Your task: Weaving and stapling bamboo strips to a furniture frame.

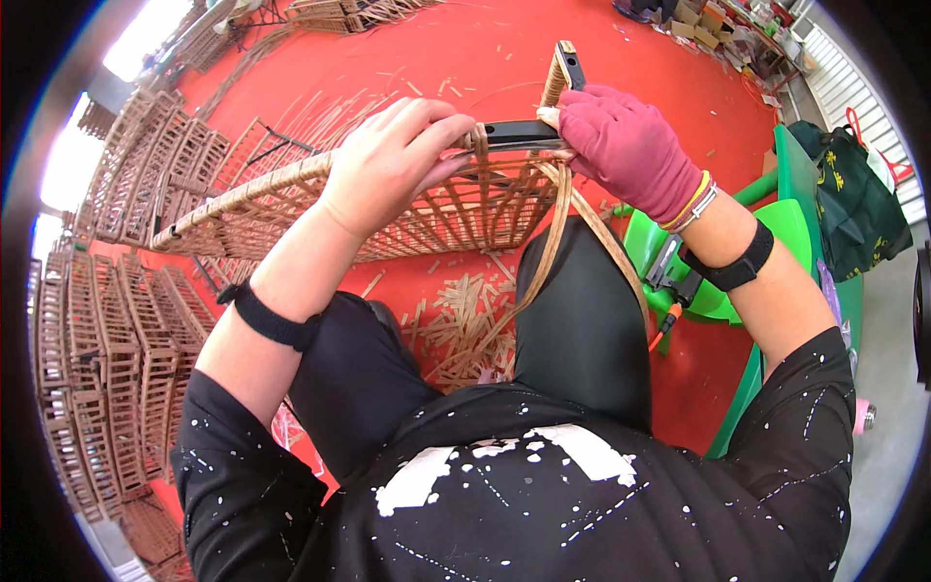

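A woven rattan-like frame (456, 215) with an open lattice leans across my knees, reaching off to the left. Along its near top edge runs a black bar (519, 134), partly wrapped in flat tan strip. My bare left hand (393, 160) is closed over that edge, at the left end of the exposed bar. In a maroon glove, my right hand (630, 150) grips the bar's right end beside an upright wrapped post (562, 73). Loose tan strips (560, 228) hang from there past my right thigh. Whether a strip lies within the gloved fingers is hidden.
Stacked woven panels (121, 339) fill the left side. Cut strip scraps (461, 315) litter the red floor (465, 58). To the right, an air-powered hand tool (669, 276) with an orange hose fitting rests by a green stool (786, 228). A dark green bag (858, 199) lies beyond.
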`<state>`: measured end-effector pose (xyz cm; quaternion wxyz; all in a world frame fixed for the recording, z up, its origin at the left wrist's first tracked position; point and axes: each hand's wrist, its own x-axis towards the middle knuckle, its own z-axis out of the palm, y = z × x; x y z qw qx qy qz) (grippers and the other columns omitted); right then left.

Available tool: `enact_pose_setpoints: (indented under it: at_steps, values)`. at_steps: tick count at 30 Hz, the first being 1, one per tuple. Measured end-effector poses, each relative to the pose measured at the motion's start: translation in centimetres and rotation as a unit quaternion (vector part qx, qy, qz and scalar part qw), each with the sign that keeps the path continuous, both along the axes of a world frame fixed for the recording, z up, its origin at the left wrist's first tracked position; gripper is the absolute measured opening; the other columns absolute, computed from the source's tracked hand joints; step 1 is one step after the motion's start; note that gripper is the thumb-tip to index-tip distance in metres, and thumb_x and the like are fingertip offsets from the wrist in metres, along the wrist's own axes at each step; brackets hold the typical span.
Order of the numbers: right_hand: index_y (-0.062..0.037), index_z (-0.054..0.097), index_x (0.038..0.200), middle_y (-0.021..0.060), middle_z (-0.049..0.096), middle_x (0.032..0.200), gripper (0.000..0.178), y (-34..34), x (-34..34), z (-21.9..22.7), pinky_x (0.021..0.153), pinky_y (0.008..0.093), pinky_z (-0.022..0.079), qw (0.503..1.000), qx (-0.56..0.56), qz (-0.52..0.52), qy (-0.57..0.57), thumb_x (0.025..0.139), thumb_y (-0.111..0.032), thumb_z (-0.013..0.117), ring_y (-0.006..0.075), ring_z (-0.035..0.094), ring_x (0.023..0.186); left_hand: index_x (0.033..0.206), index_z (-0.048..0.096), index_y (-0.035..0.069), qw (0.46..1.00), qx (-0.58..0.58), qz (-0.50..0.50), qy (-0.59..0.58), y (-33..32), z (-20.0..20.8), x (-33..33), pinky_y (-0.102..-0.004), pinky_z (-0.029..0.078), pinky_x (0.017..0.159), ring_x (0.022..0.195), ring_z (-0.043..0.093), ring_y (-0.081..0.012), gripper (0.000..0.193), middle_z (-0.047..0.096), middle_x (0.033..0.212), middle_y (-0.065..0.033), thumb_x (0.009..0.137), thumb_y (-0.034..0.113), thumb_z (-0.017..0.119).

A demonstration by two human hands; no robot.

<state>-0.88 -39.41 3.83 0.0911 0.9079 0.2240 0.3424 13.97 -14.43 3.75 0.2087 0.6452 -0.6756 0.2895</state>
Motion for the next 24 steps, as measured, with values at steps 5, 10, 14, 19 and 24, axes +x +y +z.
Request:
enact_pose_setpoints:
  at_steps: [5, 10, 14, 19, 24]
  values:
    - [-0.0066, 0.063, 0.109, 0.0088, 0.066, 0.095, 0.041, 0.8, -0.7, -0.2, 0.084, 0.0364, 0.055, 1.0, 0.017, 0.016, -0.011, 0.071, -0.018, 0.074, 0.0266, 0.067, 0.089, 0.114, 0.065, 0.005, 1.0, 0.009, -0.005, 0.015, 1.2, -0.2, -0.3, -0.0335, 0.056, 0.069, 0.083, 0.067, -0.025, 0.041, 0.066, 0.1, -0.0091, 0.077, 0.016, 0.079]
    - [-0.0067, 0.063, 0.116, 0.0075, 0.065, 0.095, 0.049, 1.5, -2.2, -0.2, 0.087, 0.0377, 0.055, 0.999, 0.042, 0.019, 0.013, 0.071, -0.021, 0.076, 0.0252, 0.066, 0.092, 0.114, 0.066, 0.004, 0.999, 0.023, -0.03, 0.02, 1.8, 0.0, -1.4, -0.0338, 0.056, 0.066, 0.081, 0.068, -0.0251, 0.04, 0.068, 0.098, -0.0092, 0.077, 0.014, 0.079]
    - [-0.0061, 0.063, 0.119, 0.0071, 0.065, 0.097, 0.055, 2.9, -3.7, 0.1, 0.089, 0.0393, 0.055, 0.999, 0.032, 0.002, 0.035, 0.07, -0.024, 0.078, 0.0247, 0.066, 0.093, 0.113, 0.067, 0.003, 0.998, 0.041, -0.03, 0.033, 3.1, -0.2, -2.6, -0.0338, 0.057, 0.065, 0.079, 0.068, -0.0247, 0.04, 0.068, 0.101, -0.0098, 0.077, 0.014, 0.08]
    - [-0.0107, 0.065, 0.117, 0.0093, 0.069, 0.099, 0.048, 3.6, -4.2, 0.2, 0.09, 0.043, 0.055, 0.996, 0.075, -0.011, 0.05, 0.073, -0.022, 0.08, 0.0273, 0.068, 0.094, 0.116, 0.065, 0.003, 0.998, 0.038, -0.024, 0.042, 3.1, -0.5, -3.4, -0.0342, 0.056, 0.066, 0.079, 0.068, -0.0249, 0.043, 0.067, 0.103, -0.0101, 0.077, 0.014, 0.078]
    - [-0.0085, 0.063, 0.111, 0.0074, 0.065, 0.099, 0.049, 3.8, -4.8, -0.5, 0.091, 0.042, 0.053, 0.995, 0.087, -0.009, 0.044, 0.067, -0.02, 0.08, 0.0255, 0.066, 0.095, 0.117, 0.064, 0.004, 0.993, 0.08, 0.014, 0.08, 3.0, -0.2, -4.4, -0.0339, 0.055, 0.067, 0.079, 0.067, -0.0248, 0.044, 0.066, 0.105, -0.0108, 0.076, 0.016, 0.076]
